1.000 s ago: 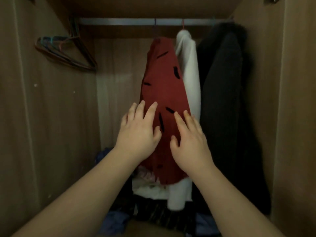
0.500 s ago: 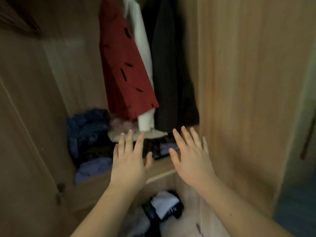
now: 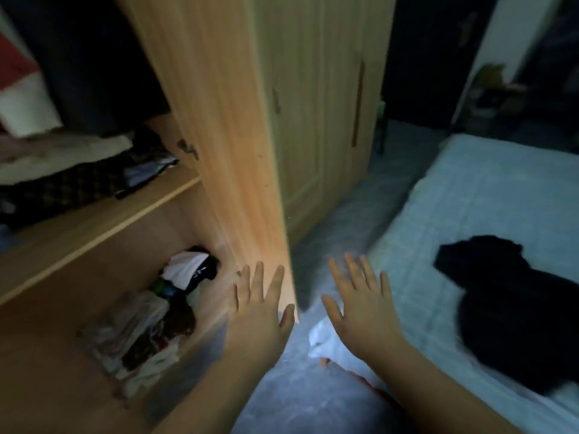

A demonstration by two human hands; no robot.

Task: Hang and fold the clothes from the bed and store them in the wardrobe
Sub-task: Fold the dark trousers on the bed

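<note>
reaching out with nothing held, the left hand and right hand are spread flat, likely heading for the black garment on the bed at three o'clock; wardrobe stands at eleven.

The wardrobe is light orange-tan wood grain, its closed doors a paler yellowish wood. The bed cover is pale blue with a faint quilted grid, and the garment on it is plain black. A red hanging garment shows beside a white one, above a dark checked cloth on the shelf.
</note>
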